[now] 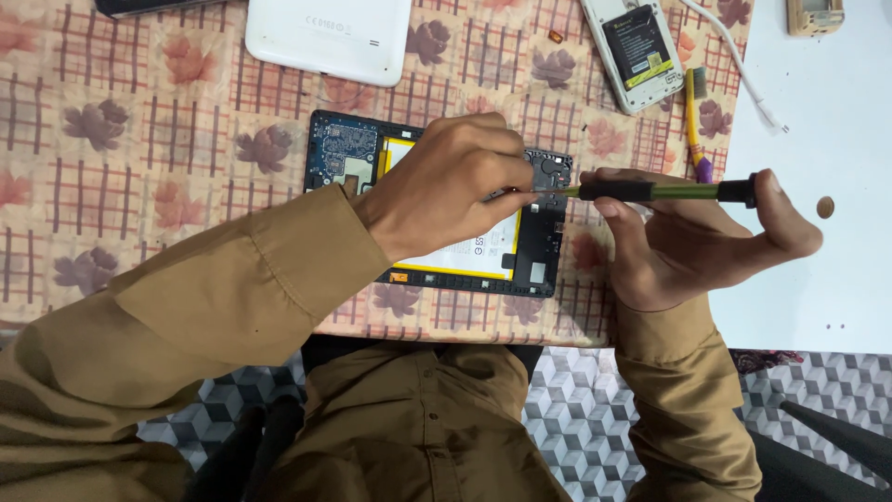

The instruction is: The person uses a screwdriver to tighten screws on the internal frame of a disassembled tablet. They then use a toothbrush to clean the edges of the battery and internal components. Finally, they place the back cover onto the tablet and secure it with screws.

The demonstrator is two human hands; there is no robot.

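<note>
Right hand [692, 246]: closed on a green-and-black screwdriver [660, 191], held level, tip pointing left over the opened tablet [548, 251]. Left hand [446, 186]: fingers curled, pinching at the screwdriver tip, resting on the tablet's yellow-edged battery [474, 256]. Tablet: flat on floral cloth [139, 139] covering the counter [836, 112]. Beyond: white back cover [330, 37], opened white phone [636, 51], white cable [743, 74], yellow-and-purple tool [695, 130].

White tablet back cover [327, 37] near the far edge of floral cloth [139, 139]; opened white phone [635, 51] beside white cable [743, 79]; yellow-handled tool [693, 125]; small brown disc [825, 206] on white tabletop [827, 279].
</note>
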